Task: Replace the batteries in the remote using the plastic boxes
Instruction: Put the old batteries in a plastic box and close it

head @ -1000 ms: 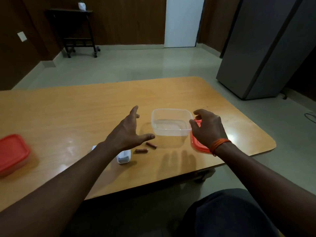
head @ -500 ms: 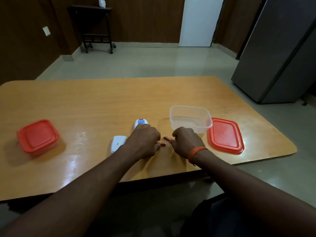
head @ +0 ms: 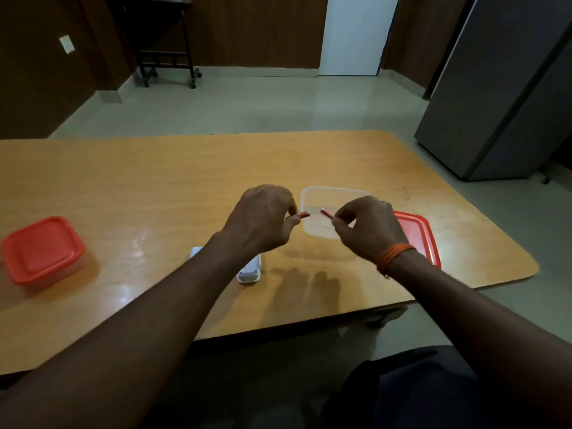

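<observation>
My left hand (head: 263,221) pinches a small red battery (head: 301,215) and holds it over the left edge of the open clear plastic box (head: 318,230). A second red battery (head: 327,213) is pinched in my right hand (head: 368,230), above the same box. The box's red lid (head: 418,236) lies flat on the table just to its right. The white remote (head: 249,270) rests on the table under my left wrist, partly hidden by the forearm. A closed box with a red lid (head: 41,250) stands at the far left.
The wooden table (head: 154,187) has a rounded right corner and its near edge runs close to my lap. On the floor beyond stand a grey cabinet (head: 501,88) at the right and a dark wheeled stand (head: 164,41) by the far wall.
Both hands have lifted from the table surface, each with a battery, and moved up and to the right over the open clear box. The camera view shifted slightly.
</observation>
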